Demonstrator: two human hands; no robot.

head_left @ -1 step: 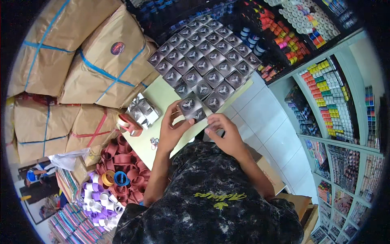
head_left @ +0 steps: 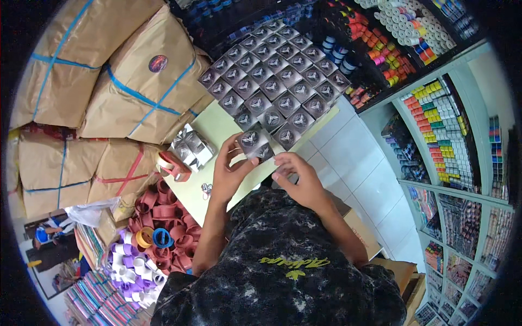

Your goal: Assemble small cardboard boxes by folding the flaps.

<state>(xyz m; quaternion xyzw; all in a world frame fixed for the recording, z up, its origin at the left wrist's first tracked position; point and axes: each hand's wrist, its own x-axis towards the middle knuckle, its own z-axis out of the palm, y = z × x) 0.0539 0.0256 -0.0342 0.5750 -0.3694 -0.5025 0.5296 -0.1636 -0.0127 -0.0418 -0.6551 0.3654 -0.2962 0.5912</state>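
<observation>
A small dark square box (head_left: 252, 139) with a pale winged emblem on its top is held in my left hand (head_left: 229, 173). The thumb lies along its near side and the fingers curl round its left side. My right hand (head_left: 300, 178) hovers just right of the box, fingers bent and thumb apart, with nothing visible between them. Whether its fingertips touch the box's corner I cannot tell. Just beyond my hands, many matching boxes (head_left: 272, 86) stand in close rows on the pale yellow table (head_left: 205, 120).
Left of my hands lie silvery boxes (head_left: 191, 148), a red tape dispenser (head_left: 174, 166) and a small metallic item (head_left: 206, 189). Brown wrapped parcels (head_left: 141, 70) are stacked at left, above dark red rings (head_left: 168, 212). Shelves of coloured spools (head_left: 440, 130) line the right, beyond the tiled floor (head_left: 356, 168).
The box in my left hand and my right hand have both shifted very slightly to the left. All else looks unchanged.
</observation>
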